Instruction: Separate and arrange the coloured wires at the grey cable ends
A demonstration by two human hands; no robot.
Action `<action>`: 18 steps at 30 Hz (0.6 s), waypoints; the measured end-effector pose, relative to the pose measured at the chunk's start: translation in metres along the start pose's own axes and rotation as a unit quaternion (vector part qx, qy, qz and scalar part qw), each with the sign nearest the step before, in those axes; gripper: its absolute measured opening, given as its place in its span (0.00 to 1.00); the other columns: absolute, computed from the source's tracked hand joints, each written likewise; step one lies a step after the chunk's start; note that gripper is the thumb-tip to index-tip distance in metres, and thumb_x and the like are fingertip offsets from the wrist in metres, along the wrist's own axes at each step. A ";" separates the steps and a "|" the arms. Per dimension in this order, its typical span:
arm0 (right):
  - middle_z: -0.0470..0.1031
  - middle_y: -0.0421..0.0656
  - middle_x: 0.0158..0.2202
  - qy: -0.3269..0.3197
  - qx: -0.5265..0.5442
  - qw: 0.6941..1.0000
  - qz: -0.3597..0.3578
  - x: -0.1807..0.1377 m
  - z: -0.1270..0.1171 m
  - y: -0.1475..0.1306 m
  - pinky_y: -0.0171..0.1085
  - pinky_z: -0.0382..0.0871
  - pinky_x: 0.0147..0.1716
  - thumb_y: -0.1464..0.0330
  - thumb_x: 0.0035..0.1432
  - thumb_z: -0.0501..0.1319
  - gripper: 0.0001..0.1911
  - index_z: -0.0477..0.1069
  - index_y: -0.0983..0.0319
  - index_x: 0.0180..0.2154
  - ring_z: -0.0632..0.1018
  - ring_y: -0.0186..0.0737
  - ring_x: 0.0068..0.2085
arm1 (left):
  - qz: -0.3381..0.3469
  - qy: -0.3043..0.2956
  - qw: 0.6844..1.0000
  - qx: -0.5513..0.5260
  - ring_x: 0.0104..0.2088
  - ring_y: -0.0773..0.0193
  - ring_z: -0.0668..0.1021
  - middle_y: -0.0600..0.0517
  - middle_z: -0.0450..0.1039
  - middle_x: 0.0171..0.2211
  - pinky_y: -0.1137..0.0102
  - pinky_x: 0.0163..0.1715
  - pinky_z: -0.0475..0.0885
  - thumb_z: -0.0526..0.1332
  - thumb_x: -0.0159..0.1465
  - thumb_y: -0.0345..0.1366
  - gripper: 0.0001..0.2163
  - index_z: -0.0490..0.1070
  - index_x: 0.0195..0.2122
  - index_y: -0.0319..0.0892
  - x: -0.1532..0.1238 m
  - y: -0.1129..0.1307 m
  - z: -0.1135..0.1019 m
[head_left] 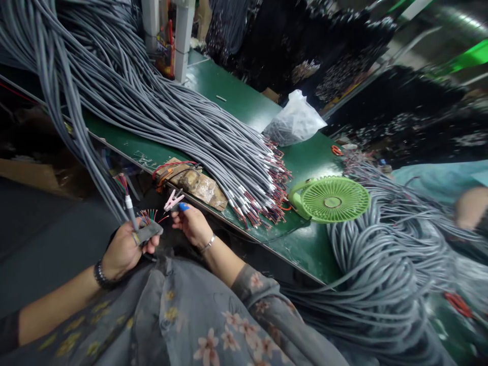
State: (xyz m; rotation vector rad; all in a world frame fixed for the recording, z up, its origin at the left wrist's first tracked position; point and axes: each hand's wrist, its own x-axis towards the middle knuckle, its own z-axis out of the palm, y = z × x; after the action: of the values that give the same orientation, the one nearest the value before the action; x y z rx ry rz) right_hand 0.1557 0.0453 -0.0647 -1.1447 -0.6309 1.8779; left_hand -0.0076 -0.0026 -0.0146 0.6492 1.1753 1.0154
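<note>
My left hand [127,248] is closed around a grey cable [131,212], with grey material wrapped over the thumb. Thin coloured wires [148,217] fan out above that thumb, and a second bunch of wires tops the white-banded cable end. My right hand [193,225], its thumb tip covered in blue, is pinched just right of the fanned wires. What lies between its fingertips is too small to tell. A pink clip [174,200] shows right by those fingertips; whether they touch it I cannot tell.
Many grey cables [183,112] with stripped ends lie across the green table [305,254]. A taped cardboard piece [202,185] sits at its edge. Beyond are a green fan [331,201], a white plastic bag [297,119] and coiled cables [381,254]. Another person's arm [470,208] is at right.
</note>
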 end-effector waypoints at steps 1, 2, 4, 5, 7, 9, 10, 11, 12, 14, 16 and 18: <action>0.74 0.37 0.25 -0.006 0.008 1.000 0.011 0.003 0.000 -0.003 0.30 0.70 0.26 0.47 0.61 0.69 0.23 0.72 0.61 0.31 0.70 0.30 0.24 | 0.003 -0.007 1.000 -0.001 0.12 0.71 0.69 0.55 0.72 0.13 0.75 0.13 0.62 0.79 0.38 0.43 0.16 0.75 0.18 0.42 0.001 0.002 0.001; 0.75 0.38 0.25 -0.017 0.009 1.000 0.018 0.006 0.001 -0.006 0.31 0.71 0.26 0.45 0.64 0.65 0.25 0.72 0.61 0.31 0.71 0.31 0.25 | 0.005 -0.014 1.000 -0.001 0.12 0.71 0.69 0.55 0.72 0.13 0.75 0.13 0.62 0.79 0.38 0.43 0.16 0.75 0.18 0.42 0.002 0.003 0.002; 0.75 0.40 0.26 -0.035 -0.003 0.999 0.011 0.011 0.003 -0.011 0.32 0.72 0.28 0.41 0.65 0.61 0.30 0.73 0.62 0.32 0.72 0.32 0.26 | 0.007 -0.021 1.000 0.001 0.12 0.70 0.69 0.55 0.72 0.13 0.75 0.13 0.62 0.79 0.38 0.44 0.16 0.75 0.19 0.42 0.005 0.006 0.005; 0.76 0.41 0.26 -0.034 -0.013 0.999 -0.006 0.013 0.005 -0.012 0.32 0.72 0.28 0.40 0.64 0.60 0.31 0.74 0.62 0.31 0.72 0.32 0.26 | 0.006 -0.024 1.000 0.003 0.12 0.70 0.69 0.55 0.72 0.13 0.75 0.13 0.61 0.79 0.38 0.44 0.16 0.75 0.19 0.42 0.006 0.006 0.006; 0.75 0.41 0.26 -0.018 -0.028 0.998 -0.048 0.016 0.008 -0.012 0.32 0.73 0.30 0.38 0.62 0.61 0.32 0.75 0.62 0.30 0.72 0.33 0.27 | 0.004 -0.031 0.999 0.007 0.12 0.71 0.68 0.55 0.72 0.13 0.75 0.13 0.61 0.78 0.38 0.43 0.16 0.76 0.19 0.42 0.009 0.006 0.008; 0.76 0.41 0.26 -0.018 -0.028 0.997 -0.064 0.017 0.011 -0.011 0.33 0.73 0.31 0.37 0.61 0.61 0.33 0.77 0.62 0.31 0.73 0.34 0.28 | 0.003 -0.034 0.999 0.011 0.12 0.71 0.68 0.55 0.72 0.14 0.75 0.13 0.61 0.78 0.38 0.43 0.15 0.76 0.19 0.42 0.011 0.006 0.010; 0.76 0.42 0.27 -0.027 -0.022 0.998 -0.060 0.016 0.012 -0.010 0.33 0.73 0.31 0.37 0.60 0.61 0.33 0.77 0.62 0.32 0.73 0.34 0.28 | 0.003 -0.035 0.999 0.011 0.13 0.71 0.68 0.54 0.72 0.14 0.75 0.13 0.61 0.78 0.39 0.43 0.15 0.76 0.19 0.42 0.012 0.005 0.010; 0.77 0.42 0.27 -0.039 -0.011 0.998 -0.051 0.016 0.013 -0.010 0.33 0.73 0.30 0.37 0.60 0.62 0.33 0.78 0.62 0.33 0.73 0.34 0.29 | 0.004 -0.035 0.999 0.010 0.13 0.71 0.68 0.54 0.72 0.14 0.75 0.13 0.61 0.77 0.39 0.43 0.14 0.76 0.19 0.42 0.013 0.004 0.010; 0.77 0.41 0.28 -0.048 0.002 0.998 -0.041 0.016 0.015 -0.009 0.33 0.73 0.30 0.37 0.60 0.63 0.32 0.78 0.62 0.34 0.73 0.34 0.29 | 0.005 -0.035 0.999 0.008 0.13 0.70 0.68 0.54 0.72 0.13 0.75 0.13 0.61 0.77 0.39 0.43 0.14 0.76 0.19 0.42 0.014 0.003 0.010; 0.76 0.40 0.27 -0.044 0.026 0.998 -0.035 0.015 0.017 -0.009 0.32 0.72 0.29 0.39 0.60 0.65 0.30 0.78 0.61 0.34 0.72 0.33 0.28 | 0.004 -0.036 0.999 0.008 0.13 0.70 0.69 0.55 0.71 0.13 0.75 0.13 0.61 0.77 0.39 0.42 0.14 0.76 0.20 0.41 0.015 0.001 0.009; 0.73 0.39 0.25 -0.031 0.044 0.998 -0.039 0.015 0.020 -0.010 0.32 0.71 0.29 0.41 0.59 0.67 0.28 0.77 0.61 0.32 0.71 0.33 0.27 | 0.000 -0.039 0.999 0.011 0.13 0.70 0.69 0.54 0.71 0.14 0.75 0.13 0.60 0.77 0.40 0.42 0.14 0.76 0.20 0.41 0.015 -0.001 0.009; 0.73 0.39 0.25 -0.024 0.052 0.997 -0.045 0.014 0.022 -0.010 0.32 0.71 0.30 0.42 0.59 0.69 0.28 0.77 0.62 0.31 0.72 0.33 0.28 | -0.004 -0.040 0.999 0.016 0.13 0.71 0.69 0.54 0.71 0.14 0.75 0.14 0.60 0.77 0.40 0.42 0.14 0.76 0.20 0.41 0.016 -0.004 0.008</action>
State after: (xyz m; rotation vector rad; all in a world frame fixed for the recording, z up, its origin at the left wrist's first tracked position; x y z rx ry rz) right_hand 0.1369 0.0628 -0.0540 -0.9922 -0.5948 1.8430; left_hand 0.0020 0.0108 -0.0224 0.7044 1.1257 0.9569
